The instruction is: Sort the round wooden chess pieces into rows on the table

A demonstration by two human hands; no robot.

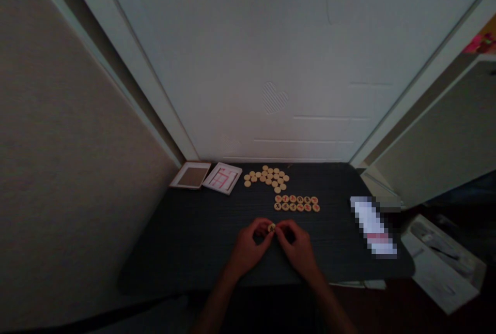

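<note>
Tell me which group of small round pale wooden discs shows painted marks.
The two tidy rows of discs in front, bearing red and dark marks; the loose cluster behind shows plain faces.

On the surface (pixel 186 241), a tray (pixel 190 175) and a box (pixel 222 178) lie centre-left. A heap of discs (pixel 267 177) lies right of them, with two rows of discs (pixel 296 203) below it. Lower centre, the left hand (pixel 248 248) and right hand (pixel 296 248) meet at a single disc (pixel 272 227).

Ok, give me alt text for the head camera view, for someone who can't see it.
The left hand and right hand pinch one small round disc between them over a dark table. Beyond them lie two neat rows of marked discs and, farther back, a loose pile of plain discs.
</note>
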